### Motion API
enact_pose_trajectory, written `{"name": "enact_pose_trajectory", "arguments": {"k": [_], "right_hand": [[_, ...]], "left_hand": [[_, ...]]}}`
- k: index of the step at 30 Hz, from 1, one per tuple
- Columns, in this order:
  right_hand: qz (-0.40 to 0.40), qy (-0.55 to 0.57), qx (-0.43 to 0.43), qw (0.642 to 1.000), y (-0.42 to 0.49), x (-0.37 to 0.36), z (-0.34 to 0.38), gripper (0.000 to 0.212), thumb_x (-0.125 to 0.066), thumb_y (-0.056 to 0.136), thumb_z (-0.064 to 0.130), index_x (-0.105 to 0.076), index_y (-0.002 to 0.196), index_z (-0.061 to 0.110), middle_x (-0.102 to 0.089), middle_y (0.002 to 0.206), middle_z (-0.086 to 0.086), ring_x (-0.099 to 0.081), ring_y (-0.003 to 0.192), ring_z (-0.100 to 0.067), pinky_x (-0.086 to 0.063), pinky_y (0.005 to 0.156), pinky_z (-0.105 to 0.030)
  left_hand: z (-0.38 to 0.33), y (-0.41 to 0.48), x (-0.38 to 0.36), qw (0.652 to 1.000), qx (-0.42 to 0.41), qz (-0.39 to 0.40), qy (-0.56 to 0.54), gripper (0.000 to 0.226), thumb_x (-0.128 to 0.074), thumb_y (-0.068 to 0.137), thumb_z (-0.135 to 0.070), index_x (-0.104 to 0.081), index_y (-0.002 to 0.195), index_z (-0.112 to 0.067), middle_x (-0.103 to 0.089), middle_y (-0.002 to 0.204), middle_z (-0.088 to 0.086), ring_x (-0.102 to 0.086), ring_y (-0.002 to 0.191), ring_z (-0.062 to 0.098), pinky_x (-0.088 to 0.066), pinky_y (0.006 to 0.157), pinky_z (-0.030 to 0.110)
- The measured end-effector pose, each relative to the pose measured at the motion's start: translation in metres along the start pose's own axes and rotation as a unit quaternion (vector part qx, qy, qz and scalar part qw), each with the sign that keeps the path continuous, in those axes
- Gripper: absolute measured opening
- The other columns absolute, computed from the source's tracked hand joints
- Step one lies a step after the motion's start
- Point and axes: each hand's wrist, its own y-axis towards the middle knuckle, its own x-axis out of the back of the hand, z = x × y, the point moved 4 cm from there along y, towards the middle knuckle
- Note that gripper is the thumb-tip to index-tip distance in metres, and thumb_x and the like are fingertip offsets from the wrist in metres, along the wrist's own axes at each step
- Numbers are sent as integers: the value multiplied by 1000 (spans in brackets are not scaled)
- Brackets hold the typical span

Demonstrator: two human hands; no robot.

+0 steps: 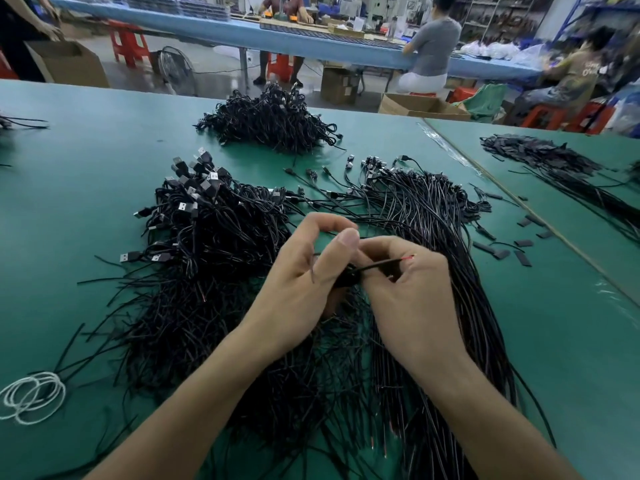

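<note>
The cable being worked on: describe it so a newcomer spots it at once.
On the green table, find the black cable heaps in the middle. The cable is the single strand pinched between the left hand and right hand above them. Unlike the heaped ones, it is lifted, its red tip poking out over the right knuckles.

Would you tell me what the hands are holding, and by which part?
One thin black cable, held near its stripped, red-tipped end: the left hand pinches it beside the right hand, whose fingers curl round it.
</note>
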Motion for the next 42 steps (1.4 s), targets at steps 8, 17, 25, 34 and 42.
{"name": "enact_pose_trajectory", "arguments": {"k": [8, 17, 25, 34, 42], "right_hand": [[66, -145, 92, 983, -10, 2, 10, 12, -70, 90, 12, -72, 88, 24, -63, 85, 16, -60, 81, 0, -41, 71, -5], [103, -439, 292, 843, -27, -6, 27, 6, -64, 94, 8, -67, 90, 11, -58, 84, -1, -53, 77, -20, -52, 70, -36], [225, -466, 385, 764, -16, -4, 39, 16, -55, 88, 5, -66, 96, 13, -61, 101, -1, -54, 95, -19, -46, 82, -35], [224, -288, 121, 923, 7, 15, 14, 7, -61, 95, 22, -63, 88, 21, -62, 88, 11, -58, 85, -9, -48, 78, -31], [304, -296, 128, 896, -3, 15, 18, 16, -70, 89, 26, -59, 96, 34, -63, 86, 17, -58, 87, -1, -50, 79, -26]], "left_hand": [[8, 0, 8, 995, -20, -85, 47, 58, -33, 101, -51, -76, 78, -19, -53, 44, 7, -46, 38, 10, -33, 38, 19], [18, 2, 12, 988, -1, -94, 121, 64, -39, 105, -44, -38, 58, -1, -37, 46, -1, -31, 42, 17, -26, 43, 30], [39, -10, -3, 962, 250, 109, -24, 43, -40, 99, -11, -44, 57, -13, -29, 46, -4, -18, 39, 8, -18, 39, 14], [32, -11, -12, 899, 352, 218, -144, 45, -57, 83, -68, -49, 73, -26, -31, 58, -9, -19, 42, 3, -15, 36, 13], [27, -20, -13, 917, 249, 311, 20, 26, -66, 88, -8, -58, 83, -32, -38, 57, -8, -29, 45, 7, -26, 38, 19]]}}
